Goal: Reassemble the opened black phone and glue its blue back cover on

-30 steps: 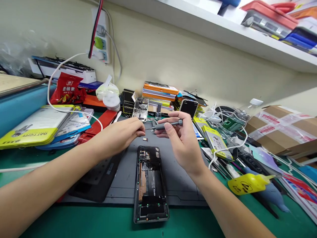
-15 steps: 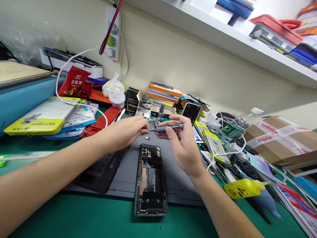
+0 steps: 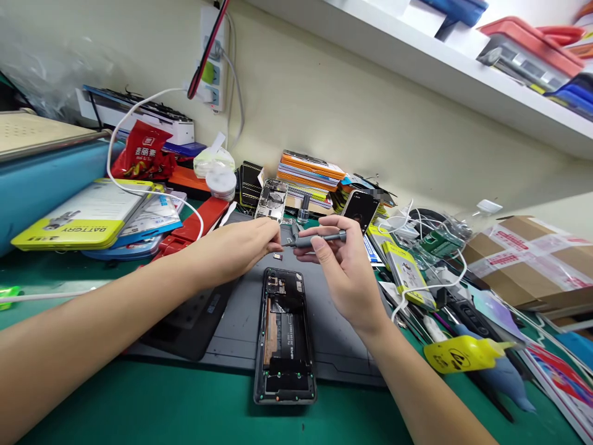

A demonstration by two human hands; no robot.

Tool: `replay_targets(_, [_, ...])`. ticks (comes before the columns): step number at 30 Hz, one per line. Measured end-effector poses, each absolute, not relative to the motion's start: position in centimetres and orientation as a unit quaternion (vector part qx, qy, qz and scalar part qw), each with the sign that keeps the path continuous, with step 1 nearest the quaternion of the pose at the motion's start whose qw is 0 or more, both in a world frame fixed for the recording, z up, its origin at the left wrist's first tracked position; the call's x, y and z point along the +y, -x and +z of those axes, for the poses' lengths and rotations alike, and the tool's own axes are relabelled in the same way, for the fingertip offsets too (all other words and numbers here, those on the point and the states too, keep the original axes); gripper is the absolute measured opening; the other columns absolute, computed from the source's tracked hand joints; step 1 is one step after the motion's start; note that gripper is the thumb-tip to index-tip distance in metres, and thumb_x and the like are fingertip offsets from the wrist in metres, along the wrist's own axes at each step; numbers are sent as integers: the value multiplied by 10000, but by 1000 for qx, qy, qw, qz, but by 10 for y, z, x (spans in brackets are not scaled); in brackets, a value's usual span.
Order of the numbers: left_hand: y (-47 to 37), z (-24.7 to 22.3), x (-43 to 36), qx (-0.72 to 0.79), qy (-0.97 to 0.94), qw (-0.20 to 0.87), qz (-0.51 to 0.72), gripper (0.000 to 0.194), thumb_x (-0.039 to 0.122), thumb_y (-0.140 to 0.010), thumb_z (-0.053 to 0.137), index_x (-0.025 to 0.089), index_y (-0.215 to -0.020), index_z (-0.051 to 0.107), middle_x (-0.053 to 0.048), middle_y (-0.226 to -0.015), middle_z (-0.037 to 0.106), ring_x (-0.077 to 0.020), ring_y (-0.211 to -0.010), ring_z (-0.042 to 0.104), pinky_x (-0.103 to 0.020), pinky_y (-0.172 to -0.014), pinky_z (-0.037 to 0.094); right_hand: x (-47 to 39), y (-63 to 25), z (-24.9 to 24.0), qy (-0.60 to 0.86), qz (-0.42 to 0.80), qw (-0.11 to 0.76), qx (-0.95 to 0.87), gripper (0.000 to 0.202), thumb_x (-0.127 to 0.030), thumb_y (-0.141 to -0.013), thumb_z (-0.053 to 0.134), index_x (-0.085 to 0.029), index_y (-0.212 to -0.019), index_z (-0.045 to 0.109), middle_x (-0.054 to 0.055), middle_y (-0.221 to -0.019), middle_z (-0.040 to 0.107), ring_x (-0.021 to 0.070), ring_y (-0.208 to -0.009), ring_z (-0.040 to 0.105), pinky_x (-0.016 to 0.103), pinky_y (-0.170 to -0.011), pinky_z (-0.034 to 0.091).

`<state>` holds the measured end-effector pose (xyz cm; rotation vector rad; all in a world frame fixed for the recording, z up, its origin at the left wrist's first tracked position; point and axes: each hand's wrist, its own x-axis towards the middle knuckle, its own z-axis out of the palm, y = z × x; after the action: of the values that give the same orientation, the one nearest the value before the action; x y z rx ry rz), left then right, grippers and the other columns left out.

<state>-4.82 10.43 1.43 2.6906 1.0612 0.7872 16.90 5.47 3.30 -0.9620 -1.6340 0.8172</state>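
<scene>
My right hand (image 3: 345,266) holds a grey screwdriver (image 3: 317,239) nearly level, its thin tip pointing left. At that tip, the fingers of my left hand (image 3: 254,241) are pinched together; what is between them, if anything, is too small to make out. Below both hands lies an opened phone (image 3: 286,337), its battery and inner parts exposed and its far end toward the wall. A small SIM tray (image 3: 277,256) rests on the grey mat just beyond the phone. Under my left forearm is a dark back cover (image 3: 197,327), partly hidden.
The grey mat (image 3: 343,352) lies on a green table. Behind stand a small bottle (image 3: 303,210), a lit phone (image 3: 360,210) and stacked boxes (image 3: 310,170). To the right are a yellow bottle (image 3: 463,354), tools and a carton (image 3: 532,259); battery packs (image 3: 83,213) lie left.
The view has shifted slightly, so everything appears a little further right. Both hands keep nearly the same pose, with the screwdriver tip still at my left fingers.
</scene>
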Motion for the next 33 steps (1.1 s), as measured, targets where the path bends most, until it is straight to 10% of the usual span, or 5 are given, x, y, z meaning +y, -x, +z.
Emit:
replay_targets(8, [45,24,100,391,-882,49,258,306,461,-1075,438,208,-1211,544,-66,-1130,716,-258,-982,686,-332,-770,474,47,-171,41,422,318,478,-702,178,-329,-1040,578,-254,-1179,496,47,-1077,704,154,-777,726,355,-753,654])
replay_targets(17, [48,24,106,418,-869,20,265,289,353,-1105,325,202,-1021,556,-38,-977,675,-243,-923,665,-338,-751,445,35,-165,51,448,252,267,-815,118,-235,-1055,489,-277,-1165,487,16,-1041,689,156,-793,695,339,-738,594])
replay_targets(33, [47,25,106,435,-876,-10,209,256,306,-1106,351,201,-1019,568,-37,-991,699,-229,-956,682,-321,-756,465,35,-152,65,415,185,172,-874,190,-160,-1017,476,-268,-1173,479,-1,-1064,693,154,-826,654,287,-716,478])
